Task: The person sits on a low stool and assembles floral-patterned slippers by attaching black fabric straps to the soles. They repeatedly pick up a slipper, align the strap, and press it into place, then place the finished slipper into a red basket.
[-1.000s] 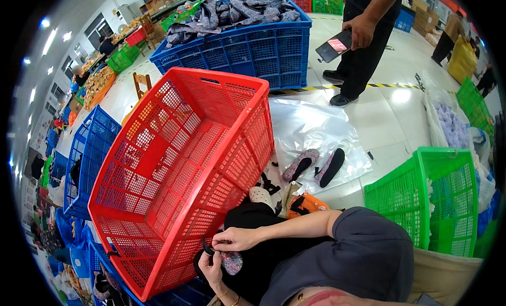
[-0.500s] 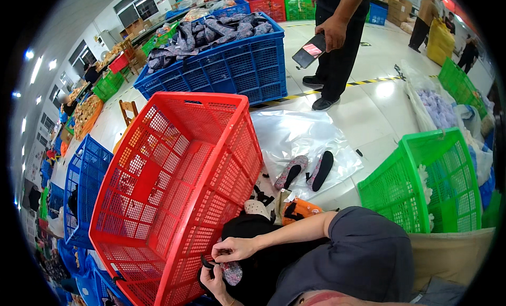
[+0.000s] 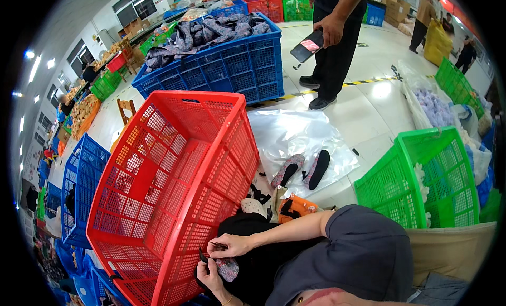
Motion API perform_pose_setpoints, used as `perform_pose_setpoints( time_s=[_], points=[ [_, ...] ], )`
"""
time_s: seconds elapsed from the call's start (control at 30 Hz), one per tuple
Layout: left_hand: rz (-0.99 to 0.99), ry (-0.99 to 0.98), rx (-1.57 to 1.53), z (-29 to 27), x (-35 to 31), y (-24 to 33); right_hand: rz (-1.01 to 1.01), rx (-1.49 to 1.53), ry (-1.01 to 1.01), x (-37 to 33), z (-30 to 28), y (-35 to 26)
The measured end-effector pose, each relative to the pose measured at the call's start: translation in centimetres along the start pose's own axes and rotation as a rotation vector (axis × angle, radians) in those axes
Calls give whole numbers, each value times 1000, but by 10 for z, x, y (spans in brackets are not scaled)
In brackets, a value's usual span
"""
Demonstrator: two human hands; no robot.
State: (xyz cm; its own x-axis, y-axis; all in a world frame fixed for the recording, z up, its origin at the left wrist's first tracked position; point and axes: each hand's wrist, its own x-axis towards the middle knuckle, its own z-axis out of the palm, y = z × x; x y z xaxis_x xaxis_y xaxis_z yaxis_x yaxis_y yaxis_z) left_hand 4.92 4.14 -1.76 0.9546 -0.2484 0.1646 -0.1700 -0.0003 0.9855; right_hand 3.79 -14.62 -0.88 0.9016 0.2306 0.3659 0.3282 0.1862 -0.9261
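At the lower left, my left hand (image 3: 212,278) is closed in a pinch on the black edging of a patterned grey-pink cloth slipper (image 3: 227,269), which rests against my black-clad lap. Just above it, my right hand (image 3: 234,245) is closed on a thin dark piece (image 3: 219,246), too small to make out. A matching pair of slippers lies on a clear plastic sheet (image 3: 337,166), one slipper (image 3: 288,170) with a patterned side showing, the other (image 3: 318,170) black sole up. Near my knees are an orange bag (image 3: 298,207) and a dotted cream piece (image 3: 253,206).
A large red crate (image 3: 176,169) tilts beside my hands. Behind it stands a blue crate (image 3: 221,68) piled with patterned dark slippers (image 3: 211,34). Green crates (image 3: 392,184) are at the right. A standing person (image 3: 337,47) holds a phone (image 3: 307,46) beyond the plastic sheet.
My right hand has drawn slightly up from the left, and the thin dark piece now shows in its fingers. The left hand stays at the slipper. The whole view has shifted slightly.
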Motion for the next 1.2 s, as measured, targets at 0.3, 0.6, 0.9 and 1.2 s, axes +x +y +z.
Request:
perform_pose_setpoints(
  time_s=[0.3,0.6,0.9,1.2],
  points=[
    [22,34,33,-1,-4,3,75,108,-29,1,8,1],
    [-32,144,-26,13,-7,32,67,43,-37,0,7,-11],
    [20,141,-11,12,-10,31,78,55,-40,-1,7,0],
    [-31,164,27,11,-13,36,87,39,-43,-1,9,-10]
  ],
)
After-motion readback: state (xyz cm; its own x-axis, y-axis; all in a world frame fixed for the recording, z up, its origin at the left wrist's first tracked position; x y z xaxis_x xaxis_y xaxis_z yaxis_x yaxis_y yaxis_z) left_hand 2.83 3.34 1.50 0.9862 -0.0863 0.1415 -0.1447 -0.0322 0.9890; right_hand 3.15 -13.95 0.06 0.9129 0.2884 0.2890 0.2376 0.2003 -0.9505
